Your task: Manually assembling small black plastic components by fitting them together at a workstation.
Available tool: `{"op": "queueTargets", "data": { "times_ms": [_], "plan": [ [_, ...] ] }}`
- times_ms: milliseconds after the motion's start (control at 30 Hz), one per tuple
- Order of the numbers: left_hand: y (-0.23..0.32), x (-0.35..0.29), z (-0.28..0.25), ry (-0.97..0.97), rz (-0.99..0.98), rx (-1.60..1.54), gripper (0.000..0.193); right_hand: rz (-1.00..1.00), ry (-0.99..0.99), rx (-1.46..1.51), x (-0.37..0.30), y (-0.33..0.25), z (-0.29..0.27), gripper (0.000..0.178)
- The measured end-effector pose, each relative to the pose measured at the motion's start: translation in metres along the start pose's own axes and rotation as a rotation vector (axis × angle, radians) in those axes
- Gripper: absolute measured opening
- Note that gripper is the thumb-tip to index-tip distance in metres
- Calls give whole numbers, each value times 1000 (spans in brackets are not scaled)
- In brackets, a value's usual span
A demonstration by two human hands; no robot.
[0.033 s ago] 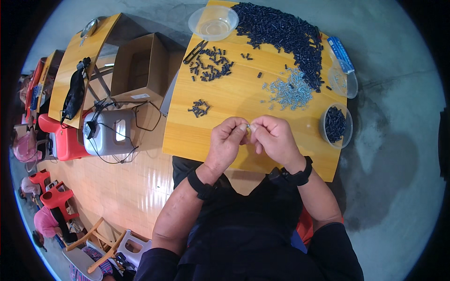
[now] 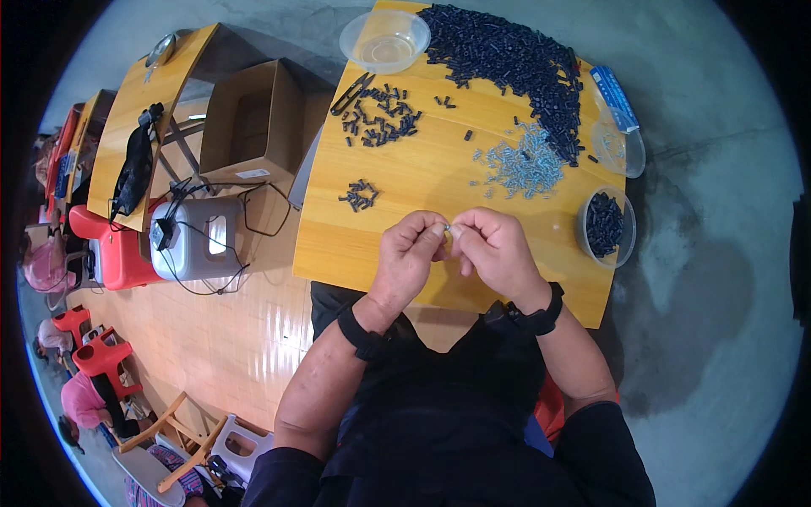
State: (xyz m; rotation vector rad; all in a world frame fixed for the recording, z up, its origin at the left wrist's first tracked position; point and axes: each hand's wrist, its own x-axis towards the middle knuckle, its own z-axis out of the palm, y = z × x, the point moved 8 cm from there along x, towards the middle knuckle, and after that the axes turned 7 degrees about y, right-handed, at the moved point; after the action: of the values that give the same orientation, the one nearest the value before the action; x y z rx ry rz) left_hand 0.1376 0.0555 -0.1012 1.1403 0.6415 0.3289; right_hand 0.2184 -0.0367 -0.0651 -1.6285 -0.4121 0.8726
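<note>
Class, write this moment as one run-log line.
left hand: pinching tiny part, mostly hidden | right hand: pinching at same part | nearby: silvery pieces ahead, clear tub of black pieces rightward

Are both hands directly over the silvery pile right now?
No, the left hand and right hand meet around a tiny piece nearer the person's body, with the silvery pile beyond them on the table.

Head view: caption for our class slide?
Left hand and right hand pinch a tiny piece above a yellow table strewn with black parts.
</note>
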Motion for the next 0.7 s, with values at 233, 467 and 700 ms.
{"op": "queueTargets", "data": {
  "times_ms": [233,467,700],
  "plan": [
    [6,-2,2,-15,39,110,11,13,-2,-3,-1,2,1,16],
    [17,-4,3,7,108,153,9,285,-47,301,-4,19,8,25],
    [15,-3,1,34,86,148,9,144,-6,265,-3,12,8,18]
  ]
}}
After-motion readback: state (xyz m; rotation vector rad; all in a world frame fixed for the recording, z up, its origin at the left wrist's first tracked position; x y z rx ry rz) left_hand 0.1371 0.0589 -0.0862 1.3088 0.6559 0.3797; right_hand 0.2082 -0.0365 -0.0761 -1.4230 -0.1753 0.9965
